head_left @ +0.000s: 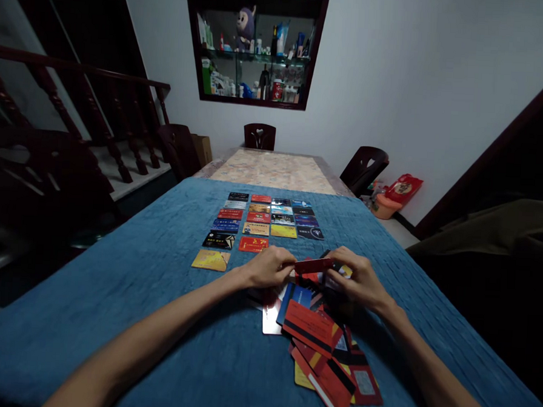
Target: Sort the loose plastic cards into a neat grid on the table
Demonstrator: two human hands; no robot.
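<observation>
A red card [312, 266] is held up between my two hands, tilted so that it shows as a narrow strip. My left hand [272, 267] pinches its left end. At the other end, the fingers of my right hand [357, 277] grip it. Below them lies a loose, overlapping pile of cards, with a red card with a black stripe [310, 324] on top, a blue card [299, 297] and a white card [271, 316] at its left. Beyond my left hand, several cards lie face up in columns, among them a gold card [211, 260] and a yellow card [283, 231].
A blue cloth [165, 319] covers the near part of the table, with a patterned cover [273, 167] beyond. Dark wooden chairs [365, 167] stand around it. A wall cabinet [256, 51] is at the back, a wooden railing [90, 97] at left. An orange basket [386, 206] stands at right.
</observation>
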